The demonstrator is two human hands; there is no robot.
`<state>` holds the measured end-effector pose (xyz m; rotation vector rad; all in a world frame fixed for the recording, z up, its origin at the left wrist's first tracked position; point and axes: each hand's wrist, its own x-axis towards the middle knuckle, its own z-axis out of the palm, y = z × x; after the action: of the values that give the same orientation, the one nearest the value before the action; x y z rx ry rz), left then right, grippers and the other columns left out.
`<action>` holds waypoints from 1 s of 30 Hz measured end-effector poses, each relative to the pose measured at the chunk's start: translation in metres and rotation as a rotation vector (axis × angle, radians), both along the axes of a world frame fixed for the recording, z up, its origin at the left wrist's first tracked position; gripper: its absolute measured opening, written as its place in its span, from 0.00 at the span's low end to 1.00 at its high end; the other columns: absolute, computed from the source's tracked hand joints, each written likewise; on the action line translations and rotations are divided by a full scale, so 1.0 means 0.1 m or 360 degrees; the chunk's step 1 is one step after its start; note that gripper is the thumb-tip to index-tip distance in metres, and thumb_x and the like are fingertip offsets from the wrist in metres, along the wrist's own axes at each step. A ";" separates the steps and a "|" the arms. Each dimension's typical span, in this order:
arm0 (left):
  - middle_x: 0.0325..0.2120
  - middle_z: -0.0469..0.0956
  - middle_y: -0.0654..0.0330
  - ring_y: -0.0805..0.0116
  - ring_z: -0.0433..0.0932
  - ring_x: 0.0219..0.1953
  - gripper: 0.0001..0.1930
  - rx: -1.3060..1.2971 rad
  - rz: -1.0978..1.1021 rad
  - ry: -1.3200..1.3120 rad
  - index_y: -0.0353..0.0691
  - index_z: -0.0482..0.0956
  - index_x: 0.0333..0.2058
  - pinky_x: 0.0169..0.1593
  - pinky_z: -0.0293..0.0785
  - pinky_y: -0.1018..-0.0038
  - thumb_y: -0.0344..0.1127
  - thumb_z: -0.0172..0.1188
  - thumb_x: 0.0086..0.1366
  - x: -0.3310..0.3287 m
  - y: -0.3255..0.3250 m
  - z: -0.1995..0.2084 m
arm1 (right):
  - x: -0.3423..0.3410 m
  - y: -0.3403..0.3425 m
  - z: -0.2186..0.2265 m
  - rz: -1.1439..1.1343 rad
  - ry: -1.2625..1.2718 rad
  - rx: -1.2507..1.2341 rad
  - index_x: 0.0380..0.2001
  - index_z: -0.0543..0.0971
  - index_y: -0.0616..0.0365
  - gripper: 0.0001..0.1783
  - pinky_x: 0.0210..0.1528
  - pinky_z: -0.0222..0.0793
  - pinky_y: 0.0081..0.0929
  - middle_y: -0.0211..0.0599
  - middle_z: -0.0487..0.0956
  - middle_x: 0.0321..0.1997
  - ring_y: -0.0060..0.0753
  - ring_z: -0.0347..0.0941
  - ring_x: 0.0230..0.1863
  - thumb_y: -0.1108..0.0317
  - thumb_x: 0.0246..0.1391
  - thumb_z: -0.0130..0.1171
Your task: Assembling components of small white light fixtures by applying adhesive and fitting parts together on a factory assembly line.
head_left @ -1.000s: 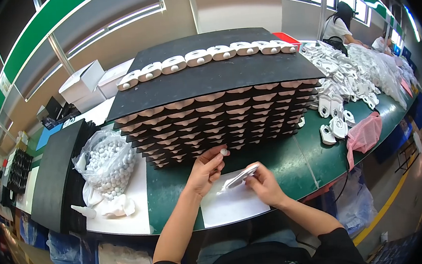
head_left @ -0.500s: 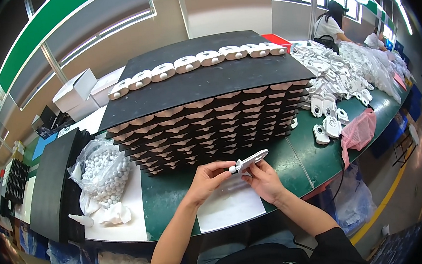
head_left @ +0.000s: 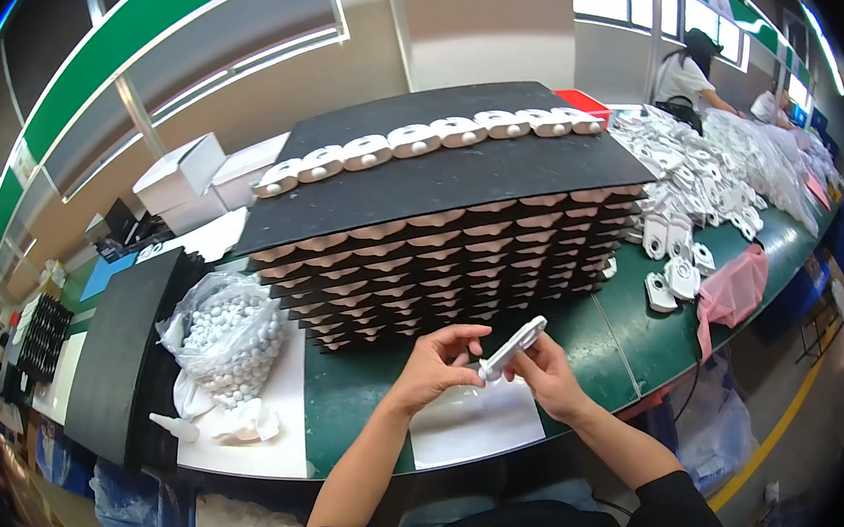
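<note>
Over the front of the green table, my right hand (head_left: 555, 382) grips a flat white plastic piece (head_left: 517, 347) with an opening near its far end. The piece slants up to the right. At its lower left end sits a small white ball. My left hand (head_left: 431, 371) has its thumb at that ball, while its forefinger stretches out above, apart from the thumb. A white sheet (head_left: 477, 431) lies beneath both hands. Beyond them, a row of similar white pieces (head_left: 414, 141), each with a ball, lines the top black board (head_left: 375, 187) of a tall layered stack.
Left of the stack are a clear bag of white balls (head_left: 227, 331), a crumpled white cloth (head_left: 245, 422), a small nozzle bottle (head_left: 173, 427) and black boards (head_left: 120, 365). On the right lie heaped white pieces (head_left: 679, 166) and a pink mesh bag (head_left: 732, 287). A person (head_left: 692, 74) works farther back.
My left fingers have spread from their pinch on the ball, leaving the thumb beside it. The ball now sits against the piece's end. The view has shifted slightly.
</note>
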<state>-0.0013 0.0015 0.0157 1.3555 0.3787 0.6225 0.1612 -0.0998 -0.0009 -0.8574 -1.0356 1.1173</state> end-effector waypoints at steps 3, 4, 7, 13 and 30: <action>0.28 0.68 0.70 0.84 0.62 0.25 0.35 -0.0087 0.0023 -0.0075 0.41 0.69 0.49 0.31 0.64 0.88 0.21 0.64 0.35 0.01 -0.02 0.08 | -0.05 0.05 0.51 0.0149 -0.0275 0.0271 0.37 0.69 0.61 0.08 0.38 0.63 0.15 0.27 0.70 0.31 0.17 0.65 0.36 0.78 0.51 0.50; 0.28 0.68 0.70 0.84 0.65 0.26 0.35 -0.0195 0.0104 -0.0049 0.41 0.68 0.50 0.32 0.64 0.88 0.22 0.64 0.37 0.04 -0.08 0.19 | -0.02 0.13 0.68 0.0118 -0.0550 0.0396 0.33 0.72 0.62 0.08 0.36 0.62 0.16 0.28 0.69 0.29 0.18 0.65 0.33 0.80 0.48 0.53; 0.27 0.68 0.70 0.87 0.61 0.23 0.26 -0.0213 0.0060 -0.0142 0.40 0.66 0.49 0.22 0.57 0.90 0.29 0.57 0.48 -0.11 0.06 -0.06 | -0.18 0.45 1.26 -0.0045 -0.1127 0.0918 0.32 0.74 0.60 0.10 0.29 0.61 0.17 0.32 0.69 0.26 0.21 0.62 0.26 0.79 0.43 0.57; 0.28 0.70 0.68 0.84 0.61 0.22 0.21 -0.0607 0.0175 -0.0189 0.38 0.68 0.47 0.19 0.52 0.89 0.31 0.55 0.53 -0.08 0.09 -0.02 | -0.79 1.18 2.14 0.0018 -0.0973 0.0743 0.45 0.66 0.66 0.20 0.25 0.61 0.13 0.33 0.74 0.23 0.16 0.66 0.24 0.73 0.48 0.55; 0.38 0.70 0.56 0.64 0.69 0.43 0.19 -0.0880 0.0236 -0.0526 0.36 0.71 0.38 0.46 0.67 0.79 0.13 0.49 0.45 -0.05 0.16 -0.22 | -1.17 1.94 2.13 0.0132 -0.1100 0.0029 0.26 0.75 0.70 0.13 0.21 0.71 0.15 0.39 0.76 0.19 0.23 0.72 0.17 0.67 0.45 0.60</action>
<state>-0.0065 0.0178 -0.0062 0.6870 0.3505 0.7816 0.0446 0.0942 0.2120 -1.2343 -1.6547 0.8857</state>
